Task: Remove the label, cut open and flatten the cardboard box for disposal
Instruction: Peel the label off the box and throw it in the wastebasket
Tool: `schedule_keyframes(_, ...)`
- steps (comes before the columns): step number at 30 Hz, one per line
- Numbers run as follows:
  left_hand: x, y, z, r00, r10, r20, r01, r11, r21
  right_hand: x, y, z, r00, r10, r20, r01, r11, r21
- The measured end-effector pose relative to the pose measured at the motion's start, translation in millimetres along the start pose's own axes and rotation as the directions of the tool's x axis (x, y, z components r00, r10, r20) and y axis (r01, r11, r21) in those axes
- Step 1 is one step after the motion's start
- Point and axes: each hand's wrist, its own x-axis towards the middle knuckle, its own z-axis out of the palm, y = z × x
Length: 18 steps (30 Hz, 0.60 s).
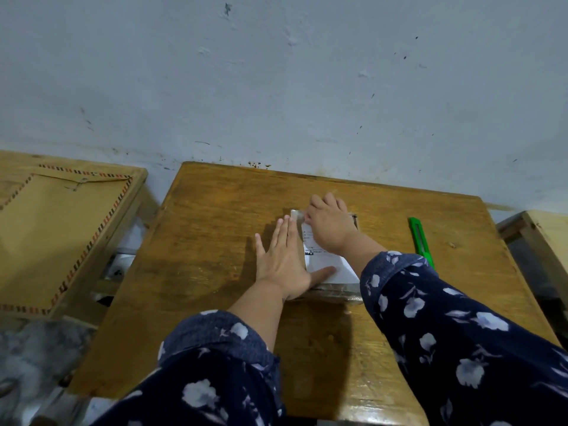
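On the worktop [215, 241] the cardboard box [333, 291] is pinned by the flat, open left hand [284, 262], its label [327, 262] is pinched at the far corner by the right hand [330, 224], and a green cutter [421, 241] is laid nearby.

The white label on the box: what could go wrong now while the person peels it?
1. The right hand picks at the far corner of the label; the paper may tear and leave pieces on the box.
2. The left hand steadies the box only from its left side, so it may slide toward the green utility knife lying near on the wooden table.
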Motion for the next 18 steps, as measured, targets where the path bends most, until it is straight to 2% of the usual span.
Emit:
schedule_keyframes(5,-1,0,-2,1.0,0.0,-0.002,0.0,1.0,-0.017,-14,9,-10,0.995,0.079,0.066,-0.085,0.993,0.083)
schedule_keyframes(8,-2,1,-3,1.0,-0.003,0.01,0.003,1.0,-0.004,-20,16,-19,0.988,0.125,0.096,-0.141,0.971,0.191)
schedule_keyframes(12,-1,0,0,1.0,0.0,-0.002,0.0,1.0,-0.016,-25,26,-22,0.983,0.181,0.011,-0.175,0.927,0.33)
schedule_keyframes(14,0,0,1,1.0,0.002,-0.001,-0.002,0.999,-0.043,-26,27,-20,0.975,0.218,-0.044,-0.174,0.87,0.461)
schedule_keyframes(16,1,0,2,1.0,0.001,-0.004,-0.001,0.999,-0.044,-25,26,-18,0.967,0.251,-0.037,-0.19,0.813,0.55)
schedule_keyframes(18,1,-1,3,1.0,-0.002,-0.009,0.001,0.999,-0.039,-24,25,-15,0.967,0.255,0.004,-0.223,0.841,0.493)
